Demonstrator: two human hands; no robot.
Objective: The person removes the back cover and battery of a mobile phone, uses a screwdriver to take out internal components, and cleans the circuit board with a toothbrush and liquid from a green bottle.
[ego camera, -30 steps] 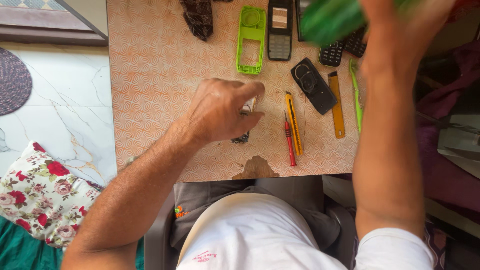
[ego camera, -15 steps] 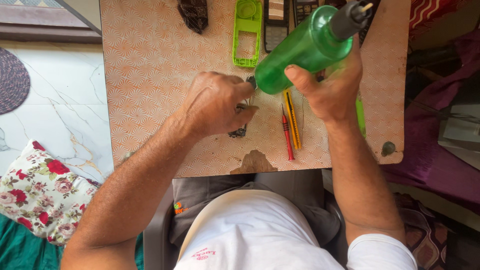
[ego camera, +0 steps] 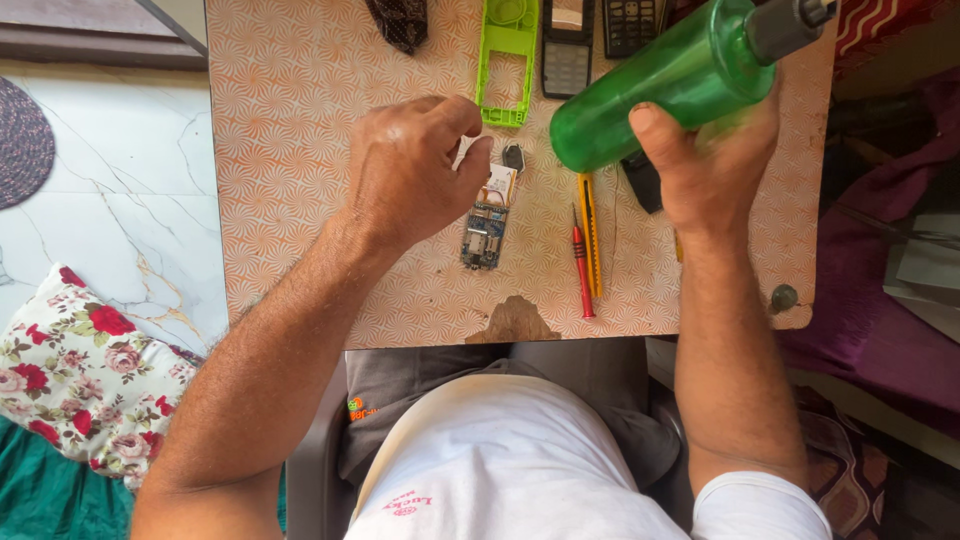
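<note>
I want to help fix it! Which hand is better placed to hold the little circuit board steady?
Probably the left hand: its fingers already rest at the small blue-green circuit board. The right hand is busy holding the green plastic bottle.

A translucent green plastic bottle (ego camera: 670, 85) with a dark grey nozzle cap lies tilted in the right hand (ego camera: 715, 165), base lowest. A small phone circuit board (ego camera: 486, 228) lies flat just under the left hand (ego camera: 410, 170) fingertips.

The scene is lit brightly and evenly by soft daylight; only faint shadows are cast beneath the hands (ego camera: 415, 170), and sharp focus is kept throughout.
</note>
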